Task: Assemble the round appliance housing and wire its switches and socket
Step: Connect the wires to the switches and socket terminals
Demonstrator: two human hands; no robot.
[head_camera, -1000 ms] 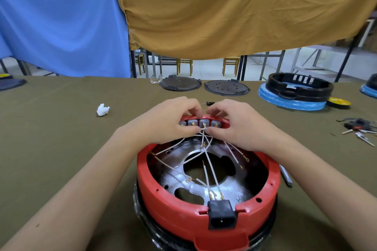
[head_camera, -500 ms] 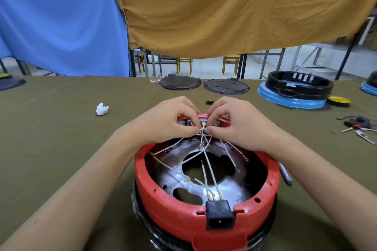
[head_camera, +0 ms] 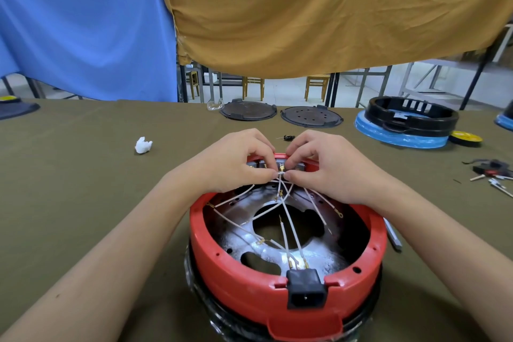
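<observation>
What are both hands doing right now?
Left hand: pinching the white wires.
Right hand: pinching the same wires at the switches.

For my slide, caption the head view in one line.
Both hands, left hand and right hand, pinch white wires at the switches on the red housing, power socket nearest the camera.

A blue cloth (head_camera: 83, 25) and a mustard cloth (head_camera: 319, 8) hang behind an olive-covered table (head_camera: 69, 189); wooden chairs (head_camera: 254, 86) stand on the pale floor (head_camera: 286, 91) beyond.

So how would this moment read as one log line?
step: wiring switches | left hand: pinches white wire | right hand: pinches same wire | round red plastic housing: on table
</observation>
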